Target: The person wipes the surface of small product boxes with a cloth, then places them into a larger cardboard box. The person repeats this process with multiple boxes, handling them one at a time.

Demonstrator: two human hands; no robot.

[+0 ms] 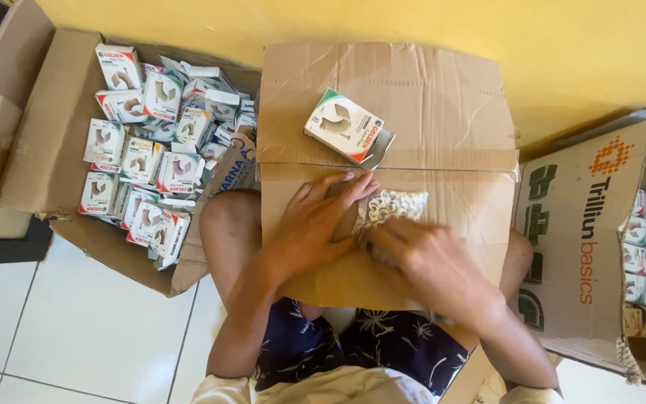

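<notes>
I see both hands on a clear bag point(394, 206) of small white clips, lying on the cardboard sheet point(443, 97) across the lap. Left hand point(315, 224) flat, fingers spread, pressing the bag's left end. Right hand point(420, 258) blurred; can't tell its grip. Small box point(344, 125) just above.

My right hand point(420, 258) blurs, its fingers lost; my left hand point(315, 221) hides part of the clear packet point(394, 206). The right-hand carton point(600, 247) runs off frame.

Small box point(344, 125) on flattened cardboard point(443, 97)
</notes>
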